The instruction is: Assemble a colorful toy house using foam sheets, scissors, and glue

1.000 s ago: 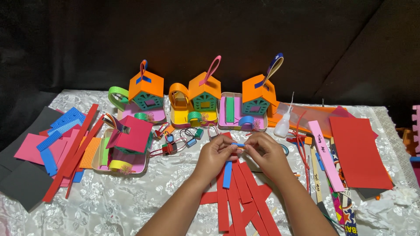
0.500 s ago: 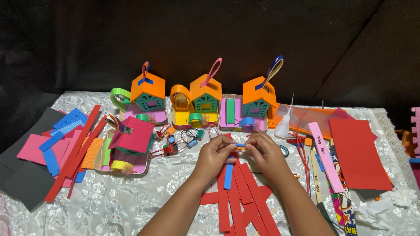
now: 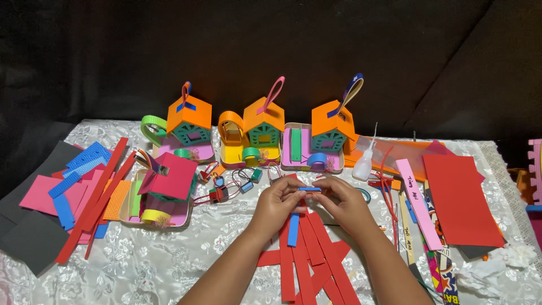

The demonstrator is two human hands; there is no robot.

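Observation:
My left hand [image 3: 276, 206] and my right hand [image 3: 344, 204] meet over the middle of the table, both pinching a short blue foam strip [image 3: 309, 189] held level between the fingertips. Just below them a second blue strip [image 3: 293, 230] lies on a fan of red foam strips [image 3: 307, 257]. Behind the hands stand three small orange-roofed foam houses [image 3: 263, 125] on coloured trays, each with a loop handle. A pink-roofed house [image 3: 169, 178] lies tipped on a tray to the left.
A white glue bottle [image 3: 364, 164] stands right of the houses. Red and pink foam sheets [image 3: 460, 192] lie at the right, with blue, pink, red and grey pieces [image 3: 68, 195] at the left. Small foam charms [image 3: 228, 183] sit mid-table on the white lace cloth [image 3: 169, 254].
Both hands stay together over the red strips; the fingers have shifted slightly along the short blue strip. Nothing else has moved.

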